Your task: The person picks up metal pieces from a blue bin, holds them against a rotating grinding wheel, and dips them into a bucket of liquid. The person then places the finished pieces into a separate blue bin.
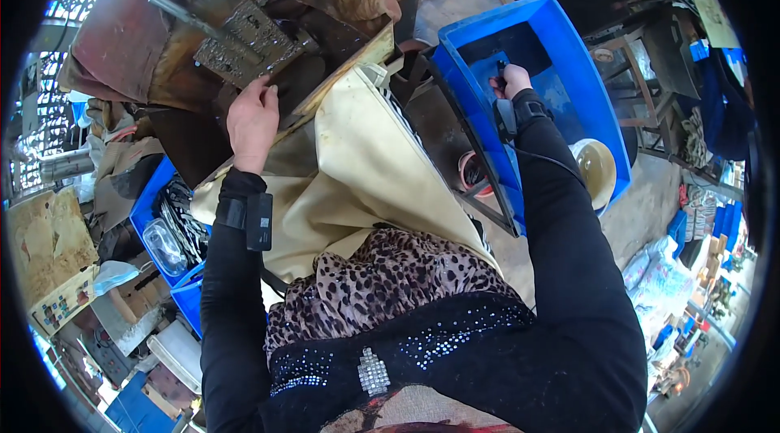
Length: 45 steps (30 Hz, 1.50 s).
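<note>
My left hand (253, 123) is just in front of a wet, droplet-covered metal block (252, 41) with a grey metal rod (183, 12) across it. Its fingers are bent in toward the thumb, and anything between them is too small or hidden to make out. My right hand (513, 82) reaches into a large blue plastic bin (581, 51), fingers closed round a small dark piece (500, 67). Under that hand, a blue patch shows on the bin's bottom. Both wrists wear dark bands with small boxes.
A cream sheet (366, 128) drapes from a wooden board (357, 63) to my lap. In the bin's near end stands a whitish round tub (595, 171). A blue crate (150, 210) of dark thin pieces is at left. A metal frame (475, 149) runs beside the bin.
</note>
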Each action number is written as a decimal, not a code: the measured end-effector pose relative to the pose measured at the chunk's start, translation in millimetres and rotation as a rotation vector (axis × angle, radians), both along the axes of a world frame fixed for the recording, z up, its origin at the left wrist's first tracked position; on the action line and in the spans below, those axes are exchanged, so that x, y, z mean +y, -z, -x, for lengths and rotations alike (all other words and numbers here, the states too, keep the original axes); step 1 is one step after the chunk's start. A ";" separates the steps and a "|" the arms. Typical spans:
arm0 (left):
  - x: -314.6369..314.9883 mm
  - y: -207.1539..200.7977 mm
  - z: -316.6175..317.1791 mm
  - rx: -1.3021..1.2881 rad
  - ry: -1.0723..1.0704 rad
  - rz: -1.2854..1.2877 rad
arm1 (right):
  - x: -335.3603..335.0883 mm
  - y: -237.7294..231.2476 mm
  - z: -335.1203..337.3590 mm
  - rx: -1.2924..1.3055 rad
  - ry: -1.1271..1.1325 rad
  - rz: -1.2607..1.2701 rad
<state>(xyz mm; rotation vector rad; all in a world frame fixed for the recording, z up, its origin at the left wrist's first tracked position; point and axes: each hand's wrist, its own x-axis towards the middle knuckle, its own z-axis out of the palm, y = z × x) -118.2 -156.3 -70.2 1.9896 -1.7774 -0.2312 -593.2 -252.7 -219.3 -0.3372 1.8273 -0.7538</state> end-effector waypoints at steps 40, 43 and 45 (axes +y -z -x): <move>-3.4 -2.8 4.7 -0.057 -0.029 -0.022 | -14.7 -38.3 1.6 0.248 -0.498 0.081; 0.6 -4.7 -0.3 -0.056 -0.035 0.000 | -11.1 -49.5 -13.1 0.100 -0.397 0.133; 0.9 -7.6 2.8 -0.078 -0.047 -0.016 | -11.4 -64.0 -25.4 0.089 -0.373 0.219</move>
